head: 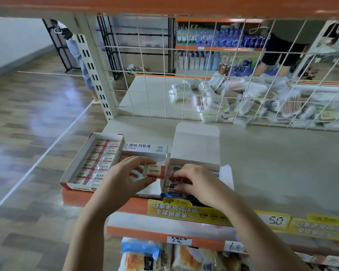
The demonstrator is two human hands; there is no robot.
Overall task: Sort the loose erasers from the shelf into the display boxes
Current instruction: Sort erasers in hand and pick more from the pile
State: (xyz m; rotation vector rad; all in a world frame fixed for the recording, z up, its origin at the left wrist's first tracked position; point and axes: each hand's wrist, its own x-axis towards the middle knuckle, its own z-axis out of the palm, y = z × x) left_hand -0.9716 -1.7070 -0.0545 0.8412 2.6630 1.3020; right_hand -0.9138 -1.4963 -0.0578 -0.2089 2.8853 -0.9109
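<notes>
My left hand (123, 178) holds a red-and-cream 2B eraser (155, 170) above the shelf, between the two open boxes. To its left lies an open red-trimmed display box (80, 159) filled with rows of matching erasers. My right hand (196, 182) reaches into a blue-fronted display box (196, 145) with a raised white lid; its fingers rest on dark blue erasers (174, 169) inside, and I cannot tell whether they grip one. A closed white eraser carton (145, 150) with Korean print lies behind the held eraser.
The grey shelf top (272, 163) extends to the right. A white wire grid (223, 75) backs the shelf, with bagged goods piled behind it. Yellow price tags (188, 211) hang on the orange front edge. Snack packs (145, 255) sit below. People stand in the aisles beyond.
</notes>
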